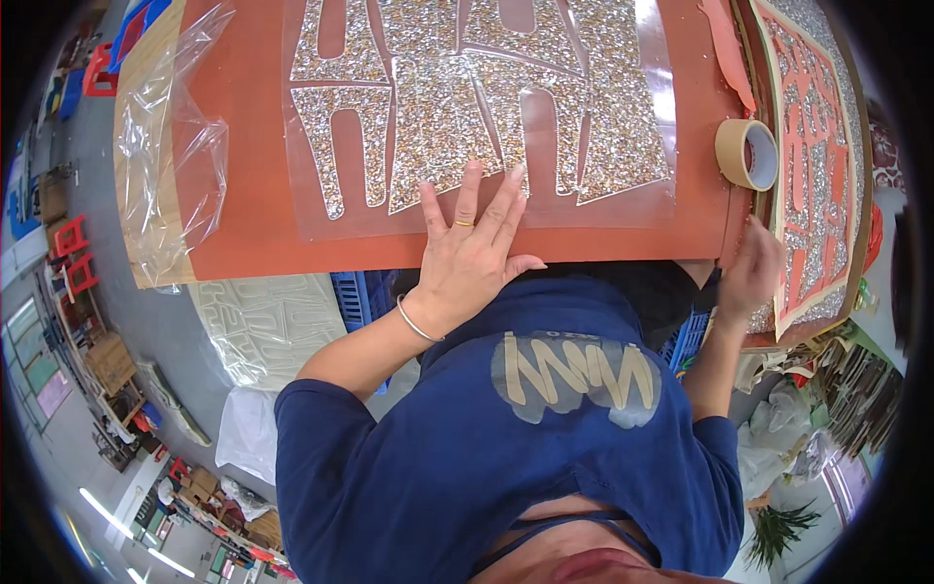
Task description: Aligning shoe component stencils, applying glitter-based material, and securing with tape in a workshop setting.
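My left hand (pixel 472 253) lies flat with fingers spread, its fingertips on the lower edge of a clear plastic sheet (pixel 623 219). On that sheet are several glittery gold-and-silver cut shapes (pixel 428 131), some with long U-shaped openings. The sheet rests on a reddish-brown board (pixel 243 234). My right hand (pixel 751 268) is at the board's right edge, just below a roll of tan tape (pixel 746 154) and apart from it. Its fingers are curled together and slightly blurred; whatever they may hold is hidden.
Crumpled clear film (pixel 170 146) covers the board's left end. To the right stands a framed panel of silver glitter and coral pieces (pixel 812 175), with a coral strip (pixel 728 54) beside it. Blue crates (pixel 360 297) sit below the board. A pale patterned sheet (pixel 268 326) hangs lower left.
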The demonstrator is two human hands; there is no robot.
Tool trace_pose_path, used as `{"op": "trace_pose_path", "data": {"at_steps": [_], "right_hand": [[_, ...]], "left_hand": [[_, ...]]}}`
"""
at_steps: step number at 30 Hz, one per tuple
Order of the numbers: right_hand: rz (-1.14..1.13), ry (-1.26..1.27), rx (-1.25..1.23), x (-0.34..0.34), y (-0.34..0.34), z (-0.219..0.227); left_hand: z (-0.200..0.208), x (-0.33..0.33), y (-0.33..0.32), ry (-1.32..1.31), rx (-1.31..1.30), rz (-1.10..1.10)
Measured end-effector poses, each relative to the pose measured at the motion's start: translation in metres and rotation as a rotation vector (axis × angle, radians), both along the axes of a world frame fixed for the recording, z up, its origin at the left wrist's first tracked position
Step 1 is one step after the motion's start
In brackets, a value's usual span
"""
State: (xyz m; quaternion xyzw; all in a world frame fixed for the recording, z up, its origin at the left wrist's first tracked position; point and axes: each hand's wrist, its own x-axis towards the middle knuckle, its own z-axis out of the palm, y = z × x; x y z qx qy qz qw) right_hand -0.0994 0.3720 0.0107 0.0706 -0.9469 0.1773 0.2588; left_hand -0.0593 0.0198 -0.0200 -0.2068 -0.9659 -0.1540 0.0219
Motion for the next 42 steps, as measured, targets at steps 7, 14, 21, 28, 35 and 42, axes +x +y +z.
{"op": "trace_pose_path", "data": {"at_steps": [7,14,21,28,35,42], "right_hand": [[-0.369,-0.504,0.119,0.045,0.142,-0.011],[-0.405,-0.427,0.211,0.045,0.137,-0.014],[0.330,-0.256,-0.080,-0.001,-0.040,-0.018],[0.680,-0.091,-0.144,-0.033,-0.142,-0.044],[0.627,-0.098,-0.192,-0.033,-0.141,-0.044],[0.374,-0.086,-0.310,-0.015,-0.080,-0.024]], "left_hand": [[0.002,-0.004,0.021,-0.097,-0.068,-0.071],[-0.013,0.004,0.028,-0.049,-0.009,0.072],[-0.008,-0.003,0.037,-0.068,0.025,0.138],[-0.006,-0.003,0.040,-0.049,0.070,0.111],[-0.009,-0.005,0.045,-0.060,0.123,0.064],[-0.005,-0.008,0.050,-0.082,0.031,0.011]]}}
